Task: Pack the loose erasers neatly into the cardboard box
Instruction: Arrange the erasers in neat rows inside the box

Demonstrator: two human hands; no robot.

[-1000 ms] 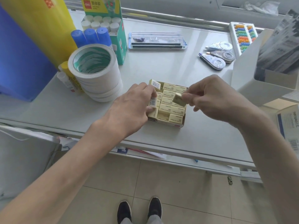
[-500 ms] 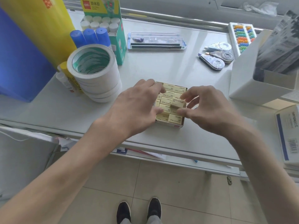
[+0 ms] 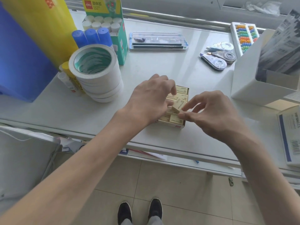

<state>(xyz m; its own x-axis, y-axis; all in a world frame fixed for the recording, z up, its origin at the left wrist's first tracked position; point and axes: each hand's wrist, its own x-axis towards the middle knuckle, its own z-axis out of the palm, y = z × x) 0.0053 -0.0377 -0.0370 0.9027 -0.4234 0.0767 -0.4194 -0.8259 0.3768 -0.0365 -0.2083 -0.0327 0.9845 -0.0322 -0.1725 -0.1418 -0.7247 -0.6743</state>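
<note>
A small cardboard box (image 3: 178, 126) sits near the front edge of the white table, filled with rows of pale yellow erasers (image 3: 182, 91). One eraser (image 3: 178, 105) stands tilted above the packed rows. My right hand (image 3: 209, 112) pinches it between thumb and index finger. My left hand (image 3: 151, 99) covers the box's left half with curled fingers over the erasers; what its fingertips hold is hidden.
A stack of white tape rolls (image 3: 95, 73) stands left of the box. Behind are blue-capped glue sticks (image 3: 91, 37), a green glue box (image 3: 105, 15), a clear pencil case (image 3: 158, 41), correction tapes (image 3: 217, 58) and a white bin (image 3: 253, 78) at right.
My right hand lowered its eraser from above the box's back right onto the packed rows. My left hand moved from the box's left edge over the erasers.
</note>
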